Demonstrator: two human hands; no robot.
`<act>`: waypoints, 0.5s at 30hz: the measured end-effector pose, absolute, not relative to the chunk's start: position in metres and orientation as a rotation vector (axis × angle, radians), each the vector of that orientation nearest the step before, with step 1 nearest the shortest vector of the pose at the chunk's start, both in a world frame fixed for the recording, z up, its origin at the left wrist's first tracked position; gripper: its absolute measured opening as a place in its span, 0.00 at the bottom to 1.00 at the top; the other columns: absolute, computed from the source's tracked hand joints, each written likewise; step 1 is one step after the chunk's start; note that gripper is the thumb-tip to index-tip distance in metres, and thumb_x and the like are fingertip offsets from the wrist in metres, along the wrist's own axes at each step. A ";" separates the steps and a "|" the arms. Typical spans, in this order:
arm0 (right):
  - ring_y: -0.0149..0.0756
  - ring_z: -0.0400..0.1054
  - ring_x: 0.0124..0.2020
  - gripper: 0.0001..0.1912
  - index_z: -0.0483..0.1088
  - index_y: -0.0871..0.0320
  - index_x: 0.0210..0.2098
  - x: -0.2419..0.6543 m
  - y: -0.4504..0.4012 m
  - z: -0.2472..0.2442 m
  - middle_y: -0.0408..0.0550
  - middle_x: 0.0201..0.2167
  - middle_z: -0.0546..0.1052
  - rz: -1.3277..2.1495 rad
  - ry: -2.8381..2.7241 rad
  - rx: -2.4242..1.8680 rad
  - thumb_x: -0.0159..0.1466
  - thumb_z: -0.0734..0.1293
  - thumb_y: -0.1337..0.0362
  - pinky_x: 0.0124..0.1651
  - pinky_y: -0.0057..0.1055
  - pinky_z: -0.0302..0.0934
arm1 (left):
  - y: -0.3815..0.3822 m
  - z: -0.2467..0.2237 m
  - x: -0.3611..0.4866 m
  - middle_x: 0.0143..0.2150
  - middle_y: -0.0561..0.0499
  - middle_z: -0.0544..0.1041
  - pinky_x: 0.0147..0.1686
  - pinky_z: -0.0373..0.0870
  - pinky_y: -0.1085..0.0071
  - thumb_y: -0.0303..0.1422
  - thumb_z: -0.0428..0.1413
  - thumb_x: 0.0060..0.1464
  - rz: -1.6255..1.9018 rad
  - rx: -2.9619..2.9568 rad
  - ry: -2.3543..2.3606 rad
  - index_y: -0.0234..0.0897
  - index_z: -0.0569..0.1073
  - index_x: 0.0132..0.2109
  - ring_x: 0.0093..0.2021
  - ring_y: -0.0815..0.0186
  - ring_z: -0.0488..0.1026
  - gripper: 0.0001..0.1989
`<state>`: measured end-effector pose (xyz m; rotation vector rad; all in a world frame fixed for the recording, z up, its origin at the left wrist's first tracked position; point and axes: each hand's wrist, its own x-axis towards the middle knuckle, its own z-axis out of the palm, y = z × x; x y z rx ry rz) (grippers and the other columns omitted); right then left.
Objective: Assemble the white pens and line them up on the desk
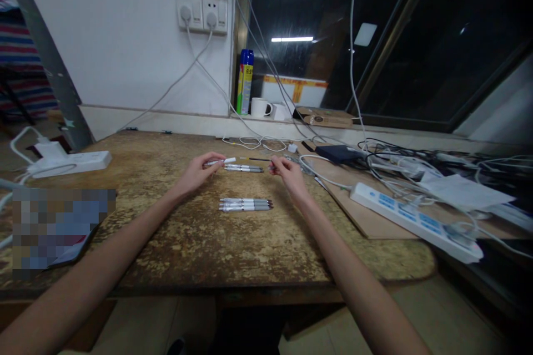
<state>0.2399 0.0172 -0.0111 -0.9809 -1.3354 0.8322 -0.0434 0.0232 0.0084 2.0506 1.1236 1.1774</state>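
My left hand [199, 171] is closed on a white pen barrel [229, 161], whose end points right. Across from it, my right hand [288, 173] pinches a thin dark pen refill [259, 160] that points left toward the barrel. A gap separates the barrel's end from the dark part of the refill; a pale stretch between them is too small to make out. Just below lies a small row of white and grey pens [245, 168]. Closer to me, another group of similar pens [245, 204] rests side by side on the worn wooden table [187, 255].
On the right, a white power strip [412, 219] and tangled cables lie across a brown board [366, 222]. A dark flat box [339, 153] sits behind. Another power strip [75, 163] is at left. A spray can [245, 82] and white mug [260, 107] stand on the sill.
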 end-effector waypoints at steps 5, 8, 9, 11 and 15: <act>0.37 0.69 0.32 0.24 0.72 0.57 0.28 0.241 0.018 -0.011 0.47 0.28 0.76 0.797 -1.363 -0.959 0.60 0.67 0.41 0.41 0.34 0.66 | 0.022 0.009 -0.042 0.40 0.47 0.80 0.32 0.67 0.71 0.49 0.55 0.59 1.159 2.069 1.129 0.36 0.78 0.51 0.34 0.64 0.72 0.23; 0.37 0.70 0.33 0.24 0.73 0.57 0.30 0.240 0.018 -0.010 0.47 0.29 0.77 0.736 -1.437 -0.953 0.60 0.67 0.41 0.43 0.34 0.65 | 0.022 0.009 -0.042 0.42 0.47 0.80 0.33 0.68 0.71 0.51 0.55 0.59 1.155 2.070 1.139 0.36 0.77 0.51 0.35 0.64 0.73 0.24; 0.37 0.70 0.34 0.23 0.73 0.57 0.31 0.239 0.018 -0.010 0.47 0.29 0.77 0.715 -1.462 -0.954 0.61 0.67 0.42 0.43 0.34 0.65 | 0.022 0.008 -0.041 0.43 0.47 0.80 0.34 0.68 0.71 0.51 0.55 0.58 1.157 2.069 1.137 0.36 0.78 0.50 0.36 0.63 0.73 0.24; 0.38 0.70 0.34 0.22 0.73 0.57 0.33 0.239 0.017 -0.009 0.48 0.30 0.77 0.681 -1.497 -0.962 0.61 0.67 0.43 0.43 0.34 0.65 | 0.022 0.008 -0.041 0.46 0.46 0.80 0.38 0.70 0.70 0.50 0.56 0.58 1.157 2.069 1.120 0.36 0.78 0.50 0.41 0.61 0.74 0.24; 0.38 0.72 0.35 0.20 0.74 0.58 0.35 0.239 0.018 -0.011 0.48 0.32 0.78 0.650 -1.515 -0.981 0.60 0.69 0.46 0.43 0.34 0.65 | 0.022 0.008 -0.040 0.49 0.45 0.80 0.43 0.70 0.68 0.50 0.55 0.59 1.150 2.078 1.093 0.36 0.79 0.48 0.45 0.58 0.74 0.23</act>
